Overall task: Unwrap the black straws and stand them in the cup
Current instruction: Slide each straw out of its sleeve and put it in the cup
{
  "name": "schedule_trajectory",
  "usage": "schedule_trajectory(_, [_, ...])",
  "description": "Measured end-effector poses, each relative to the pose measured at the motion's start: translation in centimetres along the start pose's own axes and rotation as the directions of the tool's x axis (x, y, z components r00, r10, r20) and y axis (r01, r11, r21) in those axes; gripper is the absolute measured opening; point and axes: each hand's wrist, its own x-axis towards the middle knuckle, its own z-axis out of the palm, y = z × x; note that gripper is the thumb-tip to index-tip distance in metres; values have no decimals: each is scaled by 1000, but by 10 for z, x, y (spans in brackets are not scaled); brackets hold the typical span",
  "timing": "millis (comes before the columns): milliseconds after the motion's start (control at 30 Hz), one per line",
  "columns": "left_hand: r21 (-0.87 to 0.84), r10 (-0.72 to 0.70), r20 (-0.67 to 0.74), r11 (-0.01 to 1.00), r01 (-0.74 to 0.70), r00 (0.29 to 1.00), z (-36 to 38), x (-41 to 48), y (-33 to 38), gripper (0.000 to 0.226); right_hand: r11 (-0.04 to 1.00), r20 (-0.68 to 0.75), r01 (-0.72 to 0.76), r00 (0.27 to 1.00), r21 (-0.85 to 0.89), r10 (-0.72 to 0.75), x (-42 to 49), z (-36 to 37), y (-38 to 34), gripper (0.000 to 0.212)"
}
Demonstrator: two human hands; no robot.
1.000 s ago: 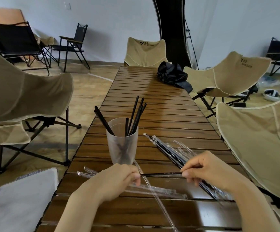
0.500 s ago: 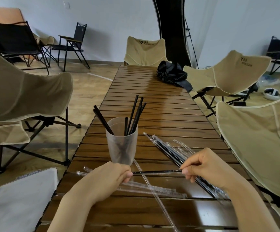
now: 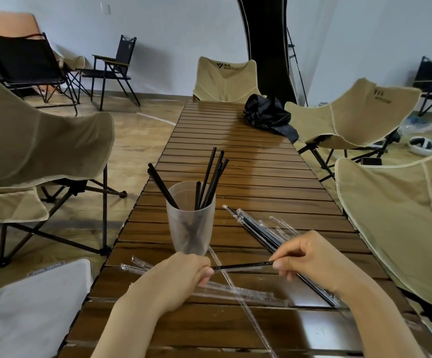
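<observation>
Bench [image 3: 248,156] of dark slatted wood, long, flanked by beige folding chairs [image 3: 42,146]; black bag [image 3: 266,112] at its far end; white walls, wood floor. Frosted cup [image 3: 190,228] upright near the front, with several black straws [image 3: 211,179] leaning on its rim. Further wrapped straws [image 3: 256,228] just right of it; clear wrappers [image 3: 235,290] in front. One bare black straw [image 3: 243,266] held level before the cup: left hand [image 3: 176,280] and right hand [image 3: 313,257], each grip pinched on an end.
</observation>
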Motion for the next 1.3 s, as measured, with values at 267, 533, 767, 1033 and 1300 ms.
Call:
schedule_trajectory(267, [-62,-2,-60,998,-2,998,-7,-4,-10,32,999,-56,-2,998,49,4,-6,-10,5,20])
schedule_trajectory(533, [41,16,-83,999,-13,996,-8,-3,-8,26,1000,-39,28,999,-6,-28,1,-1,-3,33])
schedule_trajectory(767, [106,19,-37,994,-15,999,-7,2,-2,19,994,-20,3,1000,-110,-6,1,10,-9,20])
schedule_trajectory(1033, [0,85,-97,996,-85,992,4,7,11,28,998,37,47,998,-40,-45,7,23,-27,16])
schedule_trajectory(1300, [-65,51,-144,996,-61,988,-1,5,-8,33,999,-56,36,998,-21,-37,-2,6,-19,11])
